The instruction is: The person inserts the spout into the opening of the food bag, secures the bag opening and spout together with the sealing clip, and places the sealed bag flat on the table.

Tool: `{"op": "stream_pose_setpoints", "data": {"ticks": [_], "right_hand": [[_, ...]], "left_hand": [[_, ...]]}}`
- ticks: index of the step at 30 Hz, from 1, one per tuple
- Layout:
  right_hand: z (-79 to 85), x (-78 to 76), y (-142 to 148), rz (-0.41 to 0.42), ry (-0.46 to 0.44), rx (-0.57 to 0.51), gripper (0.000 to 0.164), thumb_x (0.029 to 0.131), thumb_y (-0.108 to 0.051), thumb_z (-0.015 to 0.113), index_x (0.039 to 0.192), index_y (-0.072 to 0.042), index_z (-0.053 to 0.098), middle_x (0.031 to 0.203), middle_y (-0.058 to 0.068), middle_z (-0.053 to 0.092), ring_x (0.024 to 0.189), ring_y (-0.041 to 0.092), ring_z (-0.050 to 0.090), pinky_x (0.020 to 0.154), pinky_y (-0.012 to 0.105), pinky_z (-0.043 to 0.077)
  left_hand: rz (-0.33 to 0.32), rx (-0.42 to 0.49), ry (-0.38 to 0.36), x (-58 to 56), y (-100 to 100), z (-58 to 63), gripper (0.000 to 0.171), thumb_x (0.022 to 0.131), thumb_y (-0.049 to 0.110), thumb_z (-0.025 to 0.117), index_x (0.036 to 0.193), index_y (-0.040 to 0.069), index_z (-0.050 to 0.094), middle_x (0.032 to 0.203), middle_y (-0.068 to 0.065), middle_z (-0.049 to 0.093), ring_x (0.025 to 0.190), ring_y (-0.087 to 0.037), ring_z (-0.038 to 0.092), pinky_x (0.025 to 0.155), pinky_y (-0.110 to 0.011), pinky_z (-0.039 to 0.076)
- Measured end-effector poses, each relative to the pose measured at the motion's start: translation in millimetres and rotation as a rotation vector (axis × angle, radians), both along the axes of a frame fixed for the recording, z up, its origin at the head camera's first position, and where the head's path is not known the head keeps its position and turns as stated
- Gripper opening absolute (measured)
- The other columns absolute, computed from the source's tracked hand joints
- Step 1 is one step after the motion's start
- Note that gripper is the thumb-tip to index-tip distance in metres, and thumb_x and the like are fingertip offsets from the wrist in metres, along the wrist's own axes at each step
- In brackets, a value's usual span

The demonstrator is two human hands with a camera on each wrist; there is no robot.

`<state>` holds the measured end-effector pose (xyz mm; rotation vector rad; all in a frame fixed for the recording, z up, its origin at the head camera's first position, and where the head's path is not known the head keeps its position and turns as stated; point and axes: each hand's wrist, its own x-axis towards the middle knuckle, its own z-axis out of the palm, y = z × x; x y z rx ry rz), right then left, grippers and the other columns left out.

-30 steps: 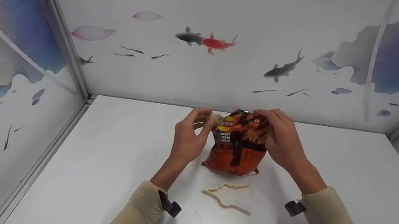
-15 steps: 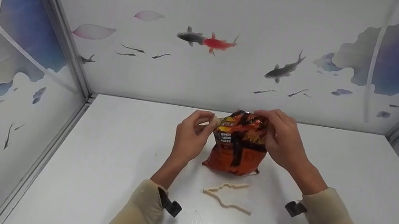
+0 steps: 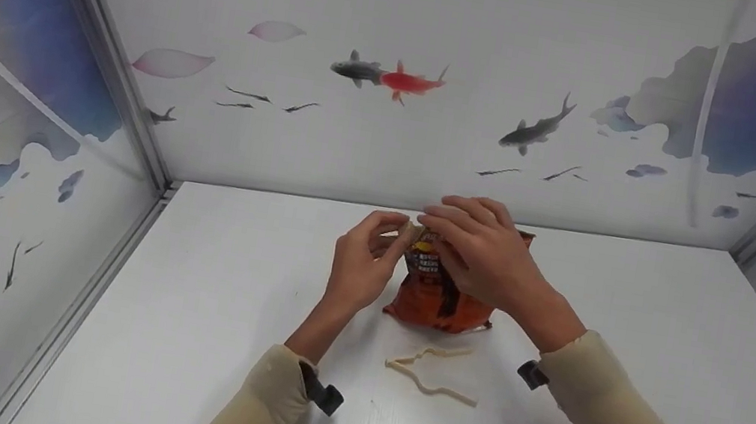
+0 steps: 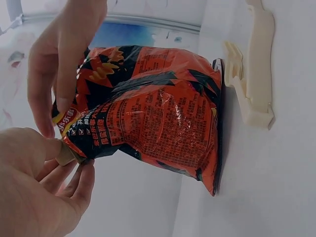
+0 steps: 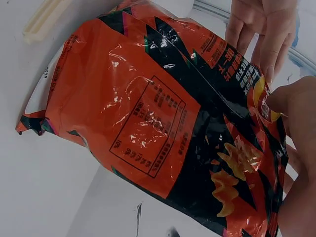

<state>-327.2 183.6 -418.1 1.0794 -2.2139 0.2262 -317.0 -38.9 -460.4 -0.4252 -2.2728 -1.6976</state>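
A red-and-black crisp bag (image 3: 439, 305) stands upright near the back of the white table. My left hand (image 3: 362, 263) pinches its upper left corner, where a small beige patch (image 4: 65, 156) shows between the fingertips. The right hand (image 3: 488, 260) lies across the top of the bag, thumb on the near side and fingers behind, its fingertips close to the left hand's. In the left wrist view, the right thumb and fingers pinch the bag's top edge. A cream plastic bag clip (image 3: 433, 389) lies spread in a V on the table, in front of the bag.
The white table (image 3: 214, 338) meets a back wall (image 3: 387, 153) printed with fish and petals, just behind the bag. Similar panels in metal frames (image 3: 158, 162) close off the left and right sides. A small black camera (image 3: 325, 395) sits on the left wrist.
My right hand has slid from the bag's upper right corner leftward along its top, toward the left hand. The left hand keeps its pinch; bag base and clip stay put.
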Motion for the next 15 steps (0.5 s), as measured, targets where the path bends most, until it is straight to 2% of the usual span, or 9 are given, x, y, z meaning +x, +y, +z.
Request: {"op": "stream_pose_setpoints", "data": {"ticks": [5,9,12,15], "right_hand": [[-1.5,-2.1,-4.1,-0.087,-0.007,0.018,0.038,0.103,-0.024,0.076,0.138,-0.01,0.07,0.132,0.009,0.073,0.13,0.031,0.064,0.11,0.053,0.052],[1.7,-1.2,-3.0,-0.184,-0.093,0.003,0.04,0.102,-0.031,0.078,0.136,-0.012,0.069,0.127,0.008,0.073,0.123,0.03,0.066,0.102,0.049,0.055],[4.1,-0.4,-2.9,-0.204,-0.172,-0.014,0.032,0.102,-0.03,0.078,0.129,-0.015,0.07,0.118,0.005,0.074,0.113,0.027,0.069,0.096,0.047,0.056],[6.3,1.3,-4.3,-0.188,-0.22,-0.03,0.023,0.102,-0.027,0.078,0.121,-0.015,0.073,0.112,0.004,0.074,0.104,0.025,0.073,0.091,0.046,0.061]], "left_hand": [[-0.036,0.004,0.049,1.0,-0.7,-2.9,0.031,0.109,0.028,0.069,0.137,0.016,0.067,0.136,-0.003,0.076,0.114,-0.016,0.079,0.1,-0.032,0.063],[-0.048,0.006,0.071,0.7,-1.1,-2.8,0.03,0.108,0.024,0.07,0.137,0.015,0.067,0.136,-0.004,0.076,0.114,-0.015,0.079,0.1,-0.033,0.064],[-0.05,0.003,0.077,0.3,-0.5,-2.7,0.031,0.108,0.023,0.07,0.137,0.014,0.067,0.135,-0.004,0.076,0.115,-0.016,0.079,0.101,-0.032,0.063],[-0.046,-0.005,0.08,0.2,0.4,-3.0,0.031,0.108,0.022,0.07,0.137,0.012,0.067,0.133,-0.004,0.077,0.117,-0.015,0.077,0.103,-0.031,0.062]]}}
